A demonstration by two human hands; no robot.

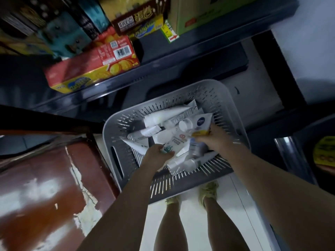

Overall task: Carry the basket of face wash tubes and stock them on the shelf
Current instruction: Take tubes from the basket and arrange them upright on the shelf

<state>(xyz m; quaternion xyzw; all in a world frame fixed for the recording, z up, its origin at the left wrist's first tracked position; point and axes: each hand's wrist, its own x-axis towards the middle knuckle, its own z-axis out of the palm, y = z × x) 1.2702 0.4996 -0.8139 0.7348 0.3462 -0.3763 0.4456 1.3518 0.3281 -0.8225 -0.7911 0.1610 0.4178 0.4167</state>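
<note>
Both hands are down in the basket (183, 91), which sits just below the dark shelf (126, 77). The left hand (155, 154) pinches a white tube (174, 144) at the near side; the right hand (215, 138) grips a yellow-ended tube (203, 124) toward the right wall.

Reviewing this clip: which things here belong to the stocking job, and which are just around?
Job:
grey basket
face wash tubes
left hand, holding a tube
right hand, holding a yellow-ended tube
dark shelf

Just around:
red biscuit box
green carton
red-brown counter
</note>
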